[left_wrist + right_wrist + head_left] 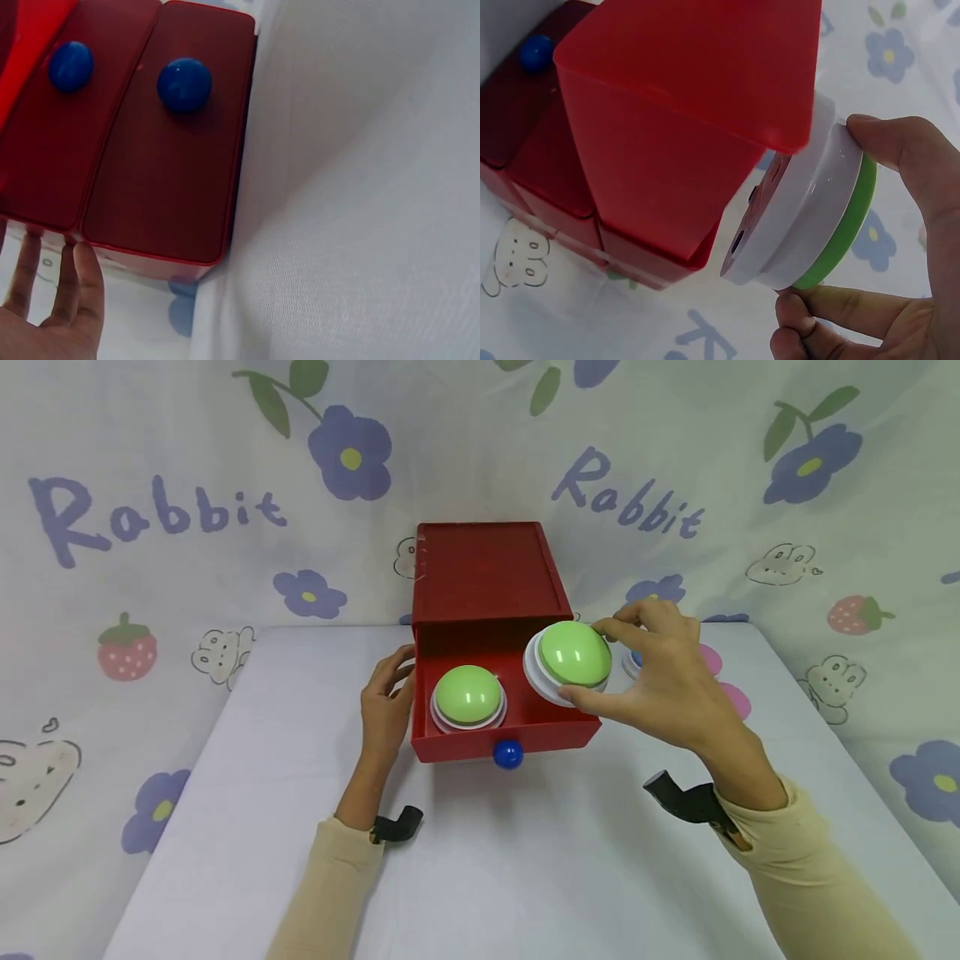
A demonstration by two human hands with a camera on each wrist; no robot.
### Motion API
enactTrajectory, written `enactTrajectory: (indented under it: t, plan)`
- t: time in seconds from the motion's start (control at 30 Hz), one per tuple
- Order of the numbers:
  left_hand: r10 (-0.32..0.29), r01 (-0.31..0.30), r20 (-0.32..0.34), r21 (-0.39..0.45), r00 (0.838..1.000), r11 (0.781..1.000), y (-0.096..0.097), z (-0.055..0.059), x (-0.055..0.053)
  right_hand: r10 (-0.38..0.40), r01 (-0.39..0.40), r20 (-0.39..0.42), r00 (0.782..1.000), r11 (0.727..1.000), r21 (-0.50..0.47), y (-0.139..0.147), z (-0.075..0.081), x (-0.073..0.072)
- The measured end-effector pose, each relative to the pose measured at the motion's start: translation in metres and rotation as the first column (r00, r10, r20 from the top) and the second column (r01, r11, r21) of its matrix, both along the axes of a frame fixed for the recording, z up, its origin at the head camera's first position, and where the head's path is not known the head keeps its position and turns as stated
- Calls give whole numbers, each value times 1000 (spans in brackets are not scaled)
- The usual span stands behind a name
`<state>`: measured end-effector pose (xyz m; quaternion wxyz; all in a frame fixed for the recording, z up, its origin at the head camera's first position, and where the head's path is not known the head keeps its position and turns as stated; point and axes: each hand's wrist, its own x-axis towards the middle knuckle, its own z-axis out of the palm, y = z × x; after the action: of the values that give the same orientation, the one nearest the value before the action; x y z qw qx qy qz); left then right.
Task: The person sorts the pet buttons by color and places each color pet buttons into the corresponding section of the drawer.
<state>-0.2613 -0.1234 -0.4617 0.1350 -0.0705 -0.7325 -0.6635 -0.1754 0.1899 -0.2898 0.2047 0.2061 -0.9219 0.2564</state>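
My right hand (663, 672) pinches a round white push button with a green dome (576, 653) between thumb and fingers. The button is tilted, at the right end of a pulled-out red drawer (457, 748); its white base (821, 187) shows beside the drawer's corner in the right wrist view. Another green-domed button (468, 696) sits inside the drawer's left part. My left hand (386, 702) is at the left side of the red cabinet (483, 568), its fingers extended along that side; in the left wrist view the fingertips (88, 259) reach the cabinet's edge.
A blue round knob (508, 754) sticks out of the drawer front. Lower drawers with blue knobs (184, 85) are beneath. Partly behind my right hand are a blue-domed button (632, 662) and pink round things (737, 700) on the white table (525, 877). A printed cloth hangs behind.
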Motion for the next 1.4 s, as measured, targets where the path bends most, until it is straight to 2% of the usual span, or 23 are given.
enactTrajectory:
  t: [0.37,0.67,0.83,1.0,1.1,1.17,1.27,1.4]
  plan:
    - [13,-13,22,-22,1000,1000,2,2,0,0,0,1,1000,1000,13,-12,-7,-13]
    - [10,-10,-12,-12,1000,1000,1,2,2,-5,6,-24,1000,999,35,-17,-6,-16]
    - [8,-8,-13,-12,1000,1000,1,2,3,-19,18,16,1000,998,60,-20,-8,-16]
    - [11,-11,2,-20,1000,1000,3,6,7,-69,64,85,994,996,59,-17,-8,-15]
    - [10,-10,2,-26,1000,1000,4,13,12,-70,70,64,995,998,0,-13,-9,-10]
    - [10,-10,-1,-31,1000,999,4,14,13,-52,53,26,998,998,-41,-11,-11,-4]
    - [15,-15,2,-28,1000,1000,4,11,12,-28,24,-40,999,994,-102,-8,-17,10]
    - [12,-12,4,-7,1000,1000,4,2,8,-18,-6,-122,992,981,-195,-10,-31,36]
